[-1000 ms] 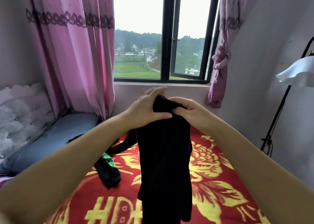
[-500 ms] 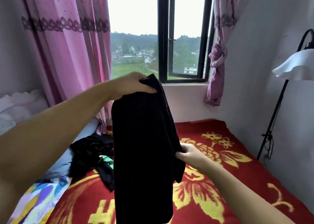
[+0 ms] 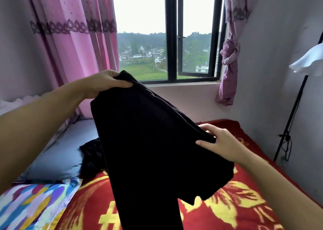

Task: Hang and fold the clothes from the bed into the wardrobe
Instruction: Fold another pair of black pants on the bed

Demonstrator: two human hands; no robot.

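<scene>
Fingers of the left hand (image 3: 106,83) curl over the top corner of a black garment (image 3: 148,142), thumb pinching the cloth from the front; the right hand (image 3: 222,142) grips the lower corner of the same edge, fingers underneath and thumb pressed on top. Between the two hands the edge runs taut on a slant, left end high and right end low, and the rest of the garment hangs down over the bed (image 3: 236,212), its lower part dropping out of view.

As a judgement, the task is at an early stage: this piece is held up and spread, not yet folded or hung, and no wardrobe or hanger shows in the head view. More dark clothing (image 3: 92,156) lies heaped on the bed behind the held garment, so at least that remains to be handled.

Around it are a blue pillow (image 3: 57,156), a multicoloured cloth (image 3: 35,205), pink curtains (image 3: 73,37), a window (image 3: 171,37) and a lamp (image 3: 307,62) at the right. The hanging cloth itself hides much of the bed.
</scene>
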